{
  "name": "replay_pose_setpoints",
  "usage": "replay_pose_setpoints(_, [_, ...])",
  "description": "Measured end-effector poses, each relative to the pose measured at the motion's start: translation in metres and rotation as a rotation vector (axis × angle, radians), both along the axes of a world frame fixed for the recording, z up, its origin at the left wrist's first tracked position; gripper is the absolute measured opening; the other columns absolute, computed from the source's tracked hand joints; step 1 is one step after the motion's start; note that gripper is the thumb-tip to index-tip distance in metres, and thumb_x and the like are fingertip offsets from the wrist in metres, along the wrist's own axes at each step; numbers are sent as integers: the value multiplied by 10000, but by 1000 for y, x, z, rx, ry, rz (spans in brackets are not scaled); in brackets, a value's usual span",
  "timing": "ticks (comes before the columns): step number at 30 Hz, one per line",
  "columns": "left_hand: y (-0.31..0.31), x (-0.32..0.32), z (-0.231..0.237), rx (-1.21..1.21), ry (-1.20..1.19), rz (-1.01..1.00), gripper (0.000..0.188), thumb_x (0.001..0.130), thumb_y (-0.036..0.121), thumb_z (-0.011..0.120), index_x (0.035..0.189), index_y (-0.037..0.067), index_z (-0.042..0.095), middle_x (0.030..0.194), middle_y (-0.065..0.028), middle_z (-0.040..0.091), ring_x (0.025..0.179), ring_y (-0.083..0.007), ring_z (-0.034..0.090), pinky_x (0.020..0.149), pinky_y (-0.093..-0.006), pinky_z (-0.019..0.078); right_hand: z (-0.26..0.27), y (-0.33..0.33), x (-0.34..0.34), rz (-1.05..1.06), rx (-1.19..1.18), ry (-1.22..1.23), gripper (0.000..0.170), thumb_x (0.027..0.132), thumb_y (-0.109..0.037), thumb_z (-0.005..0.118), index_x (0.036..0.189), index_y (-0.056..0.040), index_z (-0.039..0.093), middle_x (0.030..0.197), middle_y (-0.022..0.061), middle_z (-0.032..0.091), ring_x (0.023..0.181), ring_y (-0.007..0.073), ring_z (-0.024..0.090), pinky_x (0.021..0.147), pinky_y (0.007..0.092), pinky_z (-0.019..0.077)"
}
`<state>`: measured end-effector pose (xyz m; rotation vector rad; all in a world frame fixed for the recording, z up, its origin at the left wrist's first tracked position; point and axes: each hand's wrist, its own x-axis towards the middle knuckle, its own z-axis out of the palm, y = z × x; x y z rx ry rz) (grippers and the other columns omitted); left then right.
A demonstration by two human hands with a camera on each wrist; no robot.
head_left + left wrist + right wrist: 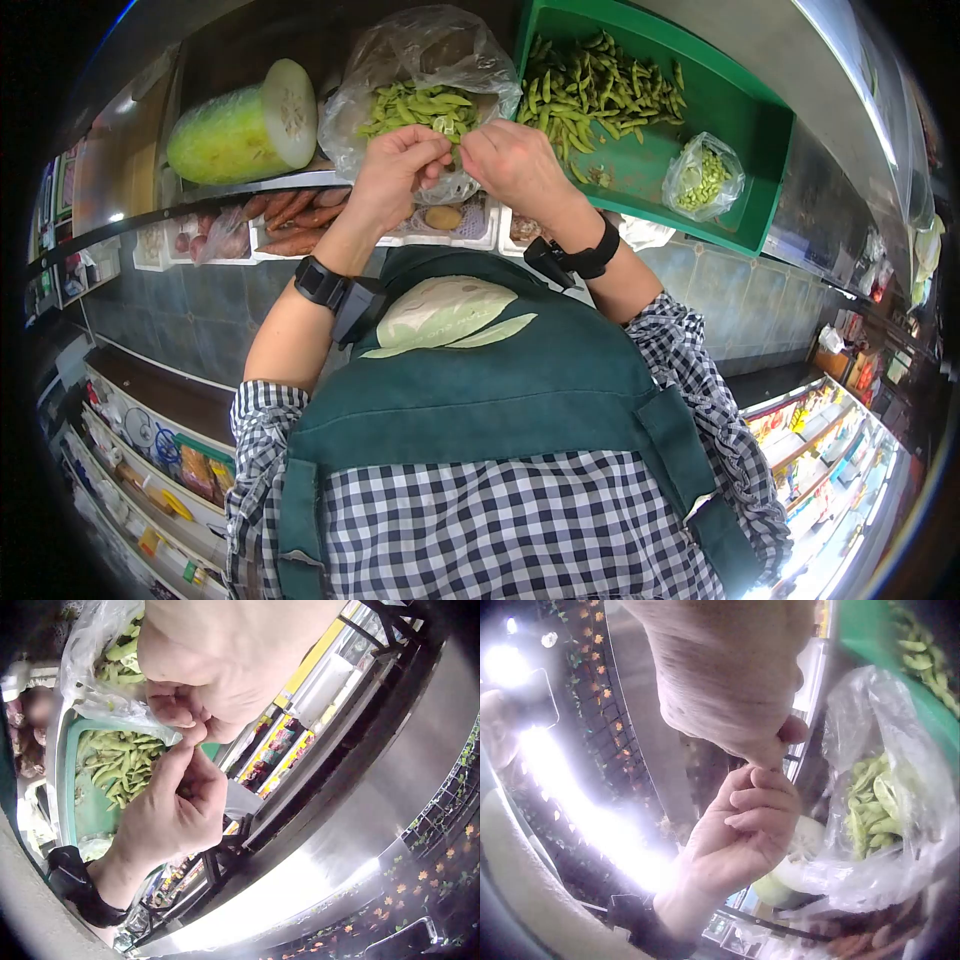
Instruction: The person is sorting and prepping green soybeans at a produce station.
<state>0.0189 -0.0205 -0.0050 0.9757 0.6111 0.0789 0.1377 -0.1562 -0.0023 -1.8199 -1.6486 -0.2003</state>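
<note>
My left hand [400, 172] and right hand [520, 170] meet fingertip to fingertip over an open clear plastic bag [425, 45] of green edamame pods [420, 108]. Both hands pinch an edamame pod between thumbs and fingers. The pod is mostly hidden; only a sliver shows at the fingertips in the left wrist view. To the right, a green tray [730, 100] bears a heap of loose pods [590, 85]. A small clear bag of shelled beans [708, 180] sits in the tray's near right part.
A cut winter melon [225, 135] lies left of the bag. Below the counter edge are white boxes with sweet potatoes [300, 225] and a potato-like tuber [443, 217]. Stocked shelves [150, 480] stand behind on both sides of the tiled floor [230, 310].
</note>
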Motion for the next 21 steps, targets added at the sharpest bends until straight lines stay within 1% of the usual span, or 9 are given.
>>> replay_pose_setpoints(6, [-2,1,4,0,-9,15,57,854,72,587,836,18,584,707,-32,580,550,-58,469,478,-191,348,4,0,-3,-3,-25,-33,163,717,-72,636,686,-57,477,593,82,487,561,248,530,475,357,443])
replay_pose_setpoints(9, [-2,1,4,80,-2,34,31,833,46,578,813,23,578,689,-24,568,529,-54,454,463,-186,329,2,1,-7,-14,-35,-21,165,723,-77,632,684,-56,473,587,82,491,549,249,531,470,360,444])
replay_pose_setpoints(12, [-1,3,1,204,1,58,20,807,19,555,797,24,571,673,-19,554,509,-49,437,452,-182,310,-1,4,-9,-20,-37,0,152,724,-78,630,693,-47,484,586,89,505,539,259,535,464,361,445])
replay_pose_setpoints(14, [0,3,-1,375,24,64,40,795,4,535,799,20,572,654,-14,544,503,-48,428,446,-181,297,-3,6,-10,-21,-41,9,141,724,-78,630,703,-39,496,590,96,519,534,267,540,462,359,447])
replay_pose_setpoints(16, [0,4,1,412,14,79,34,776,-5,546,791,13,572,636,-15,549,501,-50,444,447,-184,318,-5,8,-10,-20,11,179,125,761,-80,638,747,-14,533,602,79,563,518,211,565,463,316,448])
replay_pose_setpoints(17, [0,4,2,449,3,96,35,758,-13,556,783,6,572,619,-17,555,500,-51,459,448,-187,339,-4,8,-10,-21,11,180,125,761,-80,638,747,-14,533,602,79,563,518,211,565,463,316,448])
replay_pose_setpoints(19, [1,5,8,379,-10,94,33,760,-11,555,780,9,572,618,-17,555,501,-53,463,448,-191,344,-1,9,-9,-41,-77,1007,134,798,-97,649,784,0,557,615,44,596,526,127,572,477,259,444])
replay_pose_setpoints(20, [1,6,10,310,-23,92,32,763,-9,554,778,13,572,617,-18,555,502,-56,467,448,-195,348,1,9,-8,-40,-77,1008,134,798,-97,649,784,0,557,615,44,596,526,127,572,477,259,444])
replay_pose_setpoints(21, [2,5,9,310,-23,92,32,763,-9,554,778,13,572,617,-18,555,502,-56,467,448,-195,348,4,9,-5,-12,-107,1128,132,808,-105,652,788,-8,565,624,27,597,533,89,552,472,233,427])
